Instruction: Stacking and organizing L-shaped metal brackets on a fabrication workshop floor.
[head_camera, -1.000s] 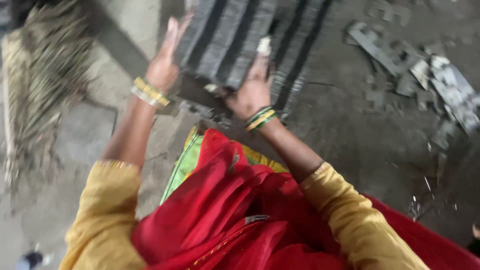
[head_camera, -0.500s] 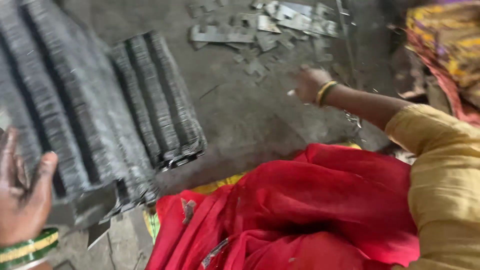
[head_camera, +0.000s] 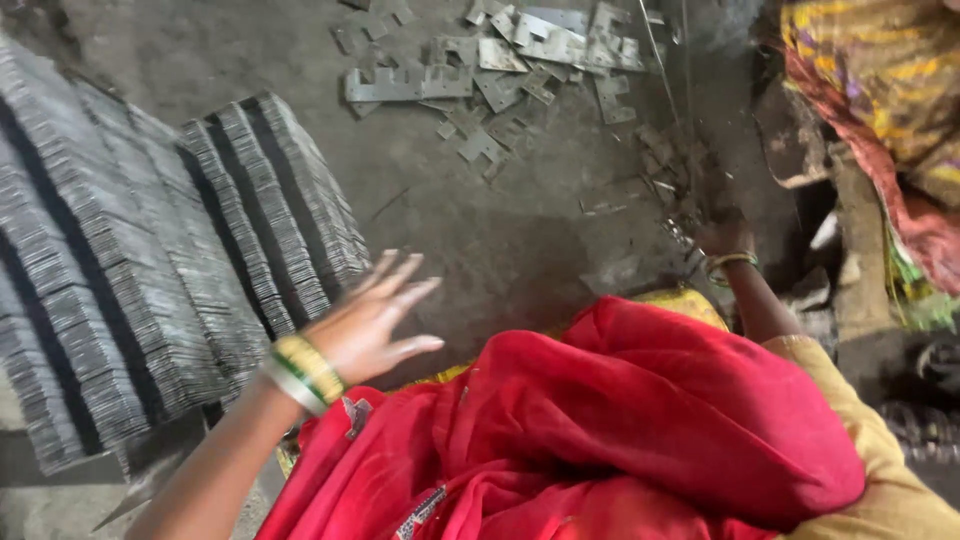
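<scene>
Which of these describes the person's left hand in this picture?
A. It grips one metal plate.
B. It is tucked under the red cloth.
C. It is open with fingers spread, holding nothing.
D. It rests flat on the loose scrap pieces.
C: the left hand hangs open, fingers spread, beside the stacked metal plates, with nothing in it.

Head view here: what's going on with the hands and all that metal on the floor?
A person in red cloth sits on a gritty floor. The left hand, fingers spread and empty, hovers beside rows of stacked thin metal plates. The right hand reaches out to the far side, down among dark scrap bits; whether it grips anything cannot be told. Loose cut metal pieces lie scattered beyond.
</scene>
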